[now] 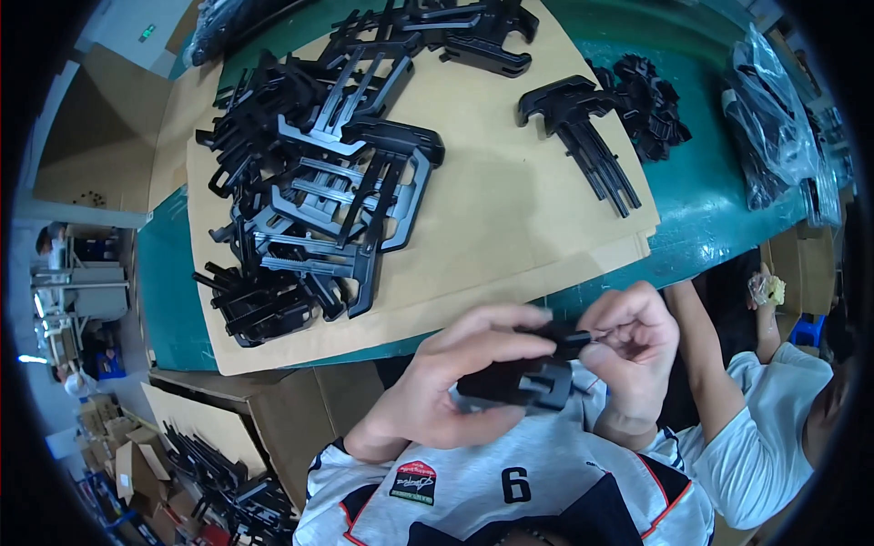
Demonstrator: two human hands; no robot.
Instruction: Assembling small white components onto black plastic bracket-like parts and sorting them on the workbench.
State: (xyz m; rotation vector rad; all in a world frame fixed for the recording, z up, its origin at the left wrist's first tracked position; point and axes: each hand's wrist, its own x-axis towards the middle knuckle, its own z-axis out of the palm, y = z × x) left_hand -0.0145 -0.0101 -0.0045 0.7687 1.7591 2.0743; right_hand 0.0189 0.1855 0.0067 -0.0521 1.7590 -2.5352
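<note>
Close to my chest, in front of the table edge, my left hand [437, 387] wraps round a black plastic part [501, 387] with a squared end. The part and the left fingers are slightly blurred. At the part's upper right, my right hand [637, 341] has thumb and fingers pinched on a small black piece [574, 341]. Whether that piece is separate from the larger part, I cannot tell. Beyond my hands, a black bracket-like plastic assembly [583, 136] with long prongs lies on the cardboard sheet [492, 209].
Black and grey plastic brackets [337, 191] are heaped on the cardboard's left side. Small black parts [651, 105] and clear-bagged parts [774, 118] sit on the green table [701, 200] at right. A co-worker's arm [696, 355] is close on my right. Below left stands a carton [282, 419].
</note>
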